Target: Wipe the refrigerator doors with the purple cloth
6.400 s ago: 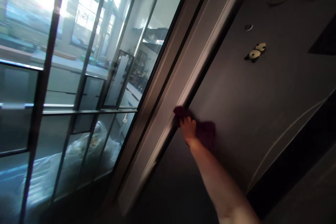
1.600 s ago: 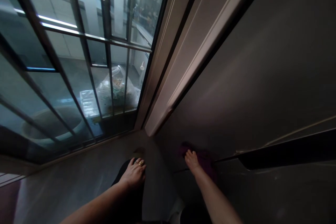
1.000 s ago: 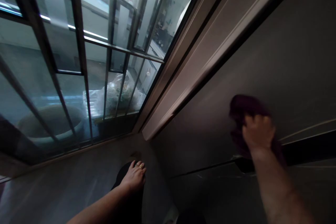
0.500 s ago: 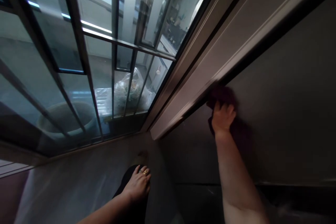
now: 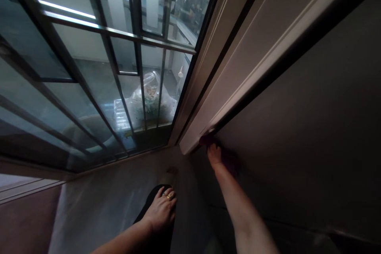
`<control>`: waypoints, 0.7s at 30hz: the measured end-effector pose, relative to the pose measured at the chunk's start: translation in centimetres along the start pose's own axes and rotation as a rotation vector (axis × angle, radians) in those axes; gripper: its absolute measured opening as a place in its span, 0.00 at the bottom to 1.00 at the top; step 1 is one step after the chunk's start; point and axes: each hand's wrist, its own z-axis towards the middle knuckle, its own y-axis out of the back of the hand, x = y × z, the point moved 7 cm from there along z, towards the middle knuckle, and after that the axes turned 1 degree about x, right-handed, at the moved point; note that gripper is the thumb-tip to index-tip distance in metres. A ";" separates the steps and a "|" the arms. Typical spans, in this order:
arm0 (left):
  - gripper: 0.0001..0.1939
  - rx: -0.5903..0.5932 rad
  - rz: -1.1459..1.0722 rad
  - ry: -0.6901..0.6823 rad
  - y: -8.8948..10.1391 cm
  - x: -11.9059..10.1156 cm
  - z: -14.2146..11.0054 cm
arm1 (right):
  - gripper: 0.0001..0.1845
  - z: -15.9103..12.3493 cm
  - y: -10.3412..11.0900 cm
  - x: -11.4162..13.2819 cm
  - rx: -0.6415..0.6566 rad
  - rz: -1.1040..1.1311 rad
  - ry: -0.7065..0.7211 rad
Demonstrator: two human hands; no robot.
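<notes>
the right hand has slid down and across the dark door panel, and now sits at the lower end of the pale door-frame trim. its fingers are curled over a dark plum cloth, pressing it against the panel, with a fold poking out just beneath the trim's tip. the trim's long axis runs diagonally from there toward the upper right, so it leads away from the fingertips along the cloth's upper edge. the right hand is much the nearer; the left hand, well apart, lies with its fingers loosely spread over dark clothing, gold rings showing, pinching nothing. beyond the black-framed glass door, a clear plastic bag sits on the far side.
</notes>
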 end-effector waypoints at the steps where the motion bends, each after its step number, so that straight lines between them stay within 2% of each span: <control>1: 0.16 -0.003 0.000 -0.001 0.2 -0.2 0.0 | 0.18 -0.6 -1.1 0.5 0.042 0.002 0.016; 4: 0.15 -0.010 0.016 0.007 0.6 -0.6 -0.1 | 0.13 -3.6 -4.1 1.6 0.151 0.003 0.062; 7: 0.15 -0.009 0.044 0.006 0.6 -0.8 0.0 | 0.13 -8.1 -6.7 2.2 0.223 0.006 0.085; 12: 0.15 -0.027 0.068 -0.019 0.3 -1.1 0.4 | 0.15 -15.9 -9.3 1.7 0.304 0.036 0.093; 16: 0.15 -0.063 0.111 -0.038 0.4 -1.5 0.4 | 0.14 -20.6 -9.2 0.7 0.326 0.047 0.079; 21: 0.18 -0.096 0.116 -0.065 0.2 -1.6 0.4 | 0.18 -24.6 -6.2 -1.3 0.278 0.005 0.063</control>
